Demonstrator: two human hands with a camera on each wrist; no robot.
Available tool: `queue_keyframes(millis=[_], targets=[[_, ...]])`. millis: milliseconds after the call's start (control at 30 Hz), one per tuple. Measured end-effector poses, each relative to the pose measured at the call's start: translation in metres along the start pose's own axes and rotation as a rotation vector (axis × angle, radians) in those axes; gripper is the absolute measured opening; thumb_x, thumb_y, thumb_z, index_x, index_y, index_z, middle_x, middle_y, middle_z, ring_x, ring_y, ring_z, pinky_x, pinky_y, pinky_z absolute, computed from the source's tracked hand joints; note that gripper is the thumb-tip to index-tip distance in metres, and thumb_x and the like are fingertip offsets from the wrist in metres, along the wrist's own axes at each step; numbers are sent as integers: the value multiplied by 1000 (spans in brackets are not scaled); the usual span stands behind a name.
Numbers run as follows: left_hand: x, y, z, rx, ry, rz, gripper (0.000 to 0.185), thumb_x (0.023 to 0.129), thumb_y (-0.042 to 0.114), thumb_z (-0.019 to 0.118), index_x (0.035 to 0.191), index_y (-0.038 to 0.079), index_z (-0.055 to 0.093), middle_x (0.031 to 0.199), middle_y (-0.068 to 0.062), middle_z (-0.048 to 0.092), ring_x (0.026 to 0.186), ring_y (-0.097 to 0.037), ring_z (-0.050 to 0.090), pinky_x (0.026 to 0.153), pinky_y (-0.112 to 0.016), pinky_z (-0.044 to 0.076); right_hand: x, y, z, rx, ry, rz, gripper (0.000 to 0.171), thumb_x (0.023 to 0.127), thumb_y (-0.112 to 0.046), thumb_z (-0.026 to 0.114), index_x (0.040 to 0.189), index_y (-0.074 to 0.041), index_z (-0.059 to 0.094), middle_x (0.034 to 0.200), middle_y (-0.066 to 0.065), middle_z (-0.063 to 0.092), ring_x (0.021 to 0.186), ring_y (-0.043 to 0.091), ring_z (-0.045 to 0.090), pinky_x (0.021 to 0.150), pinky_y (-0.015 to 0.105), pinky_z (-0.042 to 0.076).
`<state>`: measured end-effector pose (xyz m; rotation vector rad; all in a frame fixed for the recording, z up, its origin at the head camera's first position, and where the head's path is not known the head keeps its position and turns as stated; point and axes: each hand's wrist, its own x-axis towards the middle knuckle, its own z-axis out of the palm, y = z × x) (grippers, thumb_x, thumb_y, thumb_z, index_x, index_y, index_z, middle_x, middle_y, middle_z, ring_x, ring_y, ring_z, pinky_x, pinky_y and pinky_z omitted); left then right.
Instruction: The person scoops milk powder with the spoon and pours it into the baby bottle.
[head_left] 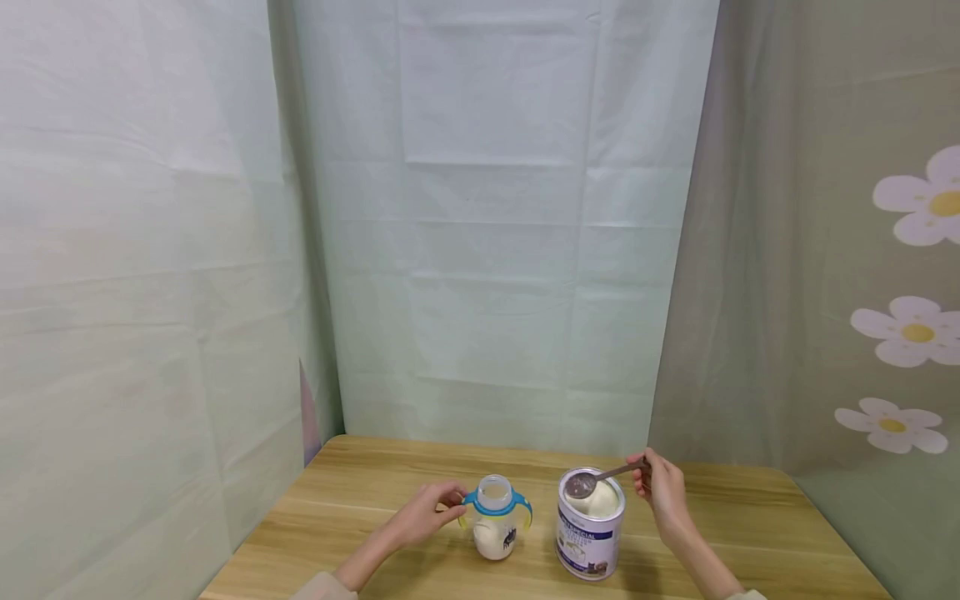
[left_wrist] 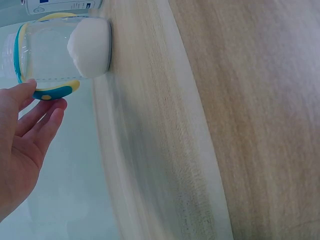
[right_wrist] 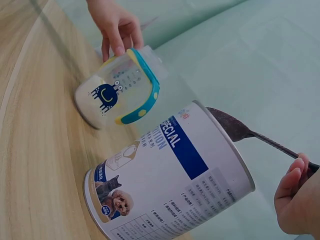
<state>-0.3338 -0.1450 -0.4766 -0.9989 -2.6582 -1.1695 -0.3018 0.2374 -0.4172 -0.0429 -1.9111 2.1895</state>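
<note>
A clear baby bottle (head_left: 493, 533) with a blue and yellow two-handled collar stands uncapped on the table. White powder (left_wrist: 91, 47) fills its lower part. My left hand (head_left: 427, 512) pinches one of the handles (left_wrist: 55, 93) between thumb and fingers. To the bottle's right is an open milk powder can (head_left: 588, 546), white with a blue band and a picture of a cat and a dog. Pale powder (head_left: 603, 502) shows inside it. My right hand (head_left: 663, 492) grips a dark spoon (head_left: 582, 485) by the handle end, its bowl over the can's mouth.
The wooden table (head_left: 405, 467) has rounded back corners. Pale cloth curtains (head_left: 495, 292) hang behind it and on the left. A grey-green curtain (head_left: 750, 333) with white flowers hangs on the right.
</note>
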Motion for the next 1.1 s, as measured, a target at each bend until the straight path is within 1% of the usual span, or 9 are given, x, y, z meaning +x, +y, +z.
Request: queue_keyframes(millis=[167, 267, 467, 667, 933, 1100], targets=[[1, -1, 0, -9, -1, 4, 13, 96, 11, 60, 108, 8, 64, 102, -16, 71, 92, -13, 67, 75, -24, 53, 1, 4, -1, -17, 10, 16, 41, 106, -22, 31, 85, -6, 63, 66, -6, 50, 55, 2, 45, 53, 16, 42], [1, -2, 1, -14, 1, 8, 13, 96, 11, 60, 108, 8, 64, 102, -16, 71, 91, -12, 66, 75, -24, 53, 2, 6, -3, -20, 9, 19, 41, 106, -22, 31, 83, -8, 63, 66, -6, 50, 55, 2, 45, 52, 16, 41], [2, -2, 2, -22, 2, 11, 13, 96, 12, 60, 108, 9, 64, 102, -17, 71, 90, -11, 67, 75, -23, 53, 2, 9, -6, -22, 17, 20, 42, 106, -22, 30, 83, -7, 63, 65, -6, 49, 54, 2, 45, 52, 16, 41], [2, -1, 3, -31, 4, 6, 12, 96, 11, 59, 107, 9, 64, 102, -17, 71, 90, -11, 66, 74, -23, 52, 4, 13, -7, -40, 2, 49, 43, 106, -21, 29, 83, -8, 63, 66, -5, 50, 55, 2, 45, 52, 17, 40], [2, -1, 4, -17, 8, 18, 12, 96, 11, 60, 107, 8, 64, 102, -17, 71, 91, -12, 67, 75, -23, 53, 3, 20, -10, -71, -10, 87, 42, 106, -22, 28, 90, -5, 62, 69, -5, 50, 57, 2, 45, 54, 17, 41], [2, -2, 5, -15, 16, 18, 11, 95, 12, 61, 106, 10, 65, 101, -17, 71, 90, -12, 67, 75, -23, 53, 3, 25, -11, -81, -15, 115, 42, 106, -22, 28, 89, -5, 62, 68, -7, 49, 57, 2, 45, 54, 17, 41]])
